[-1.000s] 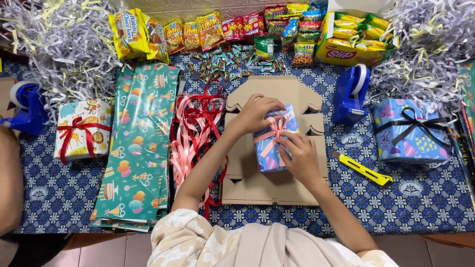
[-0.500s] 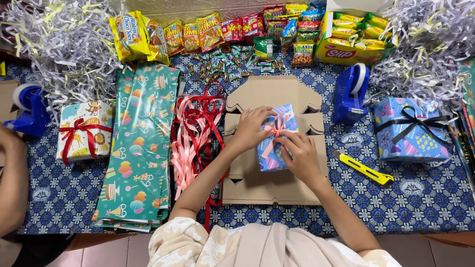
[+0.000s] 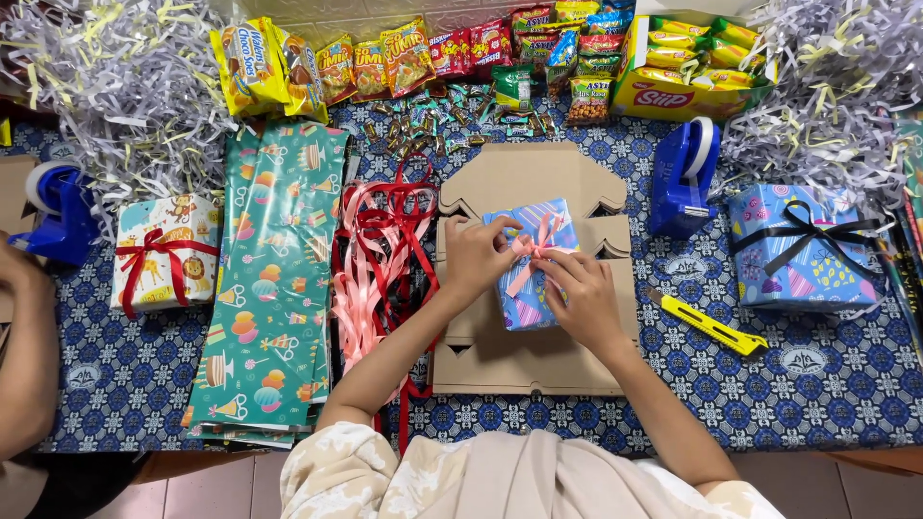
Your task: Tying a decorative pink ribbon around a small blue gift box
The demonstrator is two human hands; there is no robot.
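Note:
A small gift box (image 3: 532, 259) in blue patterned paper lies on a flat brown cardboard sheet (image 3: 524, 356) at the table's middle. A pink ribbon (image 3: 531, 252) crosses its top. My left hand (image 3: 478, 258) pinches the ribbon at the box's left edge. My right hand (image 3: 584, 296) grips the ribbon and rests on the box's right side. Both sets of fingers meet at the knot.
Loose pink and red ribbons (image 3: 375, 259) and green wrapping paper (image 3: 269, 288) lie to the left. Two blue tape dispensers (image 3: 683, 178) (image 3: 53, 211), a yellow utility knife (image 3: 707, 327), two wrapped gifts (image 3: 798, 245) (image 3: 162, 252), snack packets (image 3: 404, 53), shredded paper (image 3: 96, 86). Another person's arm (image 3: 24, 346) at far left.
The gift box has turned and shifted slightly up the cardboard. Both hands stayed on the pink ribbon, working it at the top of the box.

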